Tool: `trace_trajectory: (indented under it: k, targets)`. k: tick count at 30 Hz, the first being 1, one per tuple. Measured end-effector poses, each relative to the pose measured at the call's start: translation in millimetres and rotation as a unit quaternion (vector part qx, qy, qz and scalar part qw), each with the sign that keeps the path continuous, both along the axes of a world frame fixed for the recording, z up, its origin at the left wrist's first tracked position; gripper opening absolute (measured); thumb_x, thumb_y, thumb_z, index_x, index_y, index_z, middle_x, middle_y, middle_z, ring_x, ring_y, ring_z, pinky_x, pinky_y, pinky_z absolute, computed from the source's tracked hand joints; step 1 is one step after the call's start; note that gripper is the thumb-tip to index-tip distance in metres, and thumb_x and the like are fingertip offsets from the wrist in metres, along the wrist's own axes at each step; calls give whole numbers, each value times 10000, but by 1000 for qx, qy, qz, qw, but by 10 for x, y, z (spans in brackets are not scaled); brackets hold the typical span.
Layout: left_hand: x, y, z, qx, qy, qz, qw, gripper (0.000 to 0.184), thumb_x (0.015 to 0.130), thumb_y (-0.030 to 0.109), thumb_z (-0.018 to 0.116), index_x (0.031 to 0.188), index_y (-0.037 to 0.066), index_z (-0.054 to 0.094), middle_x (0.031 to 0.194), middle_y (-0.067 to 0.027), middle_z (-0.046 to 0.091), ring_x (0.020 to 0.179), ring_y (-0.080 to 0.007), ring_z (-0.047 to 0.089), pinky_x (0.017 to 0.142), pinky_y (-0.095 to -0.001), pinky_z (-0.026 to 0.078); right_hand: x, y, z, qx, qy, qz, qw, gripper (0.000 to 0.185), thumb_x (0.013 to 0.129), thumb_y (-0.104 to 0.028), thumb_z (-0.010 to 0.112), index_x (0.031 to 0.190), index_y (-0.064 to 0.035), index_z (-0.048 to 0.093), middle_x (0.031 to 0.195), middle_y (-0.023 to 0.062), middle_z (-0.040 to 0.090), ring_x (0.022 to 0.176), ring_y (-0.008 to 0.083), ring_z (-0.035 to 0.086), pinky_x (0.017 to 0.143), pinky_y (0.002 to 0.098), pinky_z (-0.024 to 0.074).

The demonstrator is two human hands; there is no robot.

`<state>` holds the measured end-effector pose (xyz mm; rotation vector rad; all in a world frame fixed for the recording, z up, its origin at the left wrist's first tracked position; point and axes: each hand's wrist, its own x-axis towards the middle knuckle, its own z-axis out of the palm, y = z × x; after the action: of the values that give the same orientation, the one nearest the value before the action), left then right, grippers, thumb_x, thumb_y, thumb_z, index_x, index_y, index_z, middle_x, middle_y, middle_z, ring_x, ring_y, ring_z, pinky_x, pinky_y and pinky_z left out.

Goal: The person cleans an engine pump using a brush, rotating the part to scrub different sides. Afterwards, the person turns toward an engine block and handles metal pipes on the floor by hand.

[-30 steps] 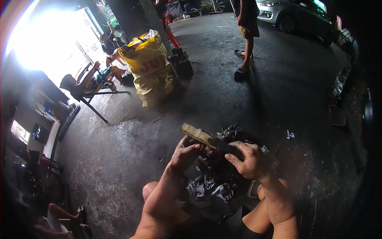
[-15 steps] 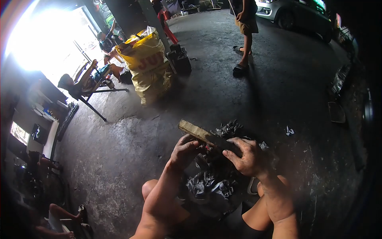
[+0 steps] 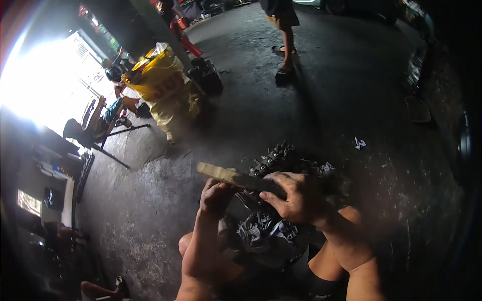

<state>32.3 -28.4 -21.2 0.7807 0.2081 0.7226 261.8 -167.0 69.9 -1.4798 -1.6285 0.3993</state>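
Note:
A piece of wood [image 3: 217, 172], pale at its far left end and blackened toward the right, lies across both hands above the floor. My right hand [image 3: 296, 198] is closed around its dark end, with the thumb along the near side. Under the pale part, my left hand [image 3: 216, 198] has its fingers curled up against the lower edge; the fingertips are partly hidden. Behind and below sits a dark metal engine part [image 3: 273, 156] with a row of knobbly pieces, partly covered by the wood and my right hand. Crumpled grey paper or rags [image 3: 255, 228] lie between my knees.
A yellow sack [image 3: 163, 83] stands ahead left beside a black boxy object [image 3: 206, 76]. A standing person [image 3: 286, 45] is ahead, and others are at left near a reclined chair [image 3: 85, 133]. White scrap [image 3: 359, 143] lies on the dark floor [image 3: 135, 210].
The wood and both hands have shifted left and slightly down, and the wood lies closer to level. The view has turned, so the sack and standing person appear farther left.

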Motion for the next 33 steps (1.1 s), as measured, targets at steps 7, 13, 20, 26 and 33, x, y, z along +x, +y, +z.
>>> trace_trajectory:
  k: [7, 13, 20, 26, 33]
  targets:
    - [208, 49, -33, 52, 8, 23, 998, 412, 895, 143, 664, 1231, -67, 551, 1164, -142, 632, 1081, -263, 626, 981, -426, 485, 189, -31, 7, -68, 39, -6, 997, 351, 874, -283, 719, 1078, 1, 689, 907, 183, 724, 816, 317, 727, 736, 370, 571]
    - [245, 104, 18, 100, 46, 40, 993, 441, 903, 192, 653, 1240, -73, 548, 1167, -145, 634, 1081, -257, 626, 988, -399, 478, 203, 55, -48, -87, 85, 16, 992, 327, 891, -283, 687, 1064, -5, 686, 889, 176, 725, 826, 318, 728, 747, 380, 566]
    - [385, 19, 84, 53, -16, 7, 998, 565, 927, 213, 611, 1372, -93, 445, 1220, -194, 620, 1130, -308, 619, 998, -425, 477, 164, 40, -20, -87, 92, 11, 992, 296, 881, -291, 695, 1043, -44, 696, 884, 161, 729, 827, 325, 725, 747, 383, 561]
    - [273, 72, 135, 85, 110, 40, 989, 459, 923, 176, 637, 1288, -76, 522, 1144, -182, 657, 1048, -282, 653, 943, -402, 504, 150, 132, -34, -99, 78, 36, 991, 298, 864, -239, 727, 1041, -2, 690, 878, 177, 728, 821, 298, 731, 742, 361, 551]
    - [116, -96, 497, 138, 271, 90, 949, 395, 857, 277, 790, 1123, 3, 689, 1044, -58, 716, 986, -144, 635, 884, -306, 487, 104, 144, -91, -84, 48, 27, 995, 314, 844, -212, 757, 1033, 28, 684, 883, 200, 719, 829, 302, 717, 744, 361, 535]
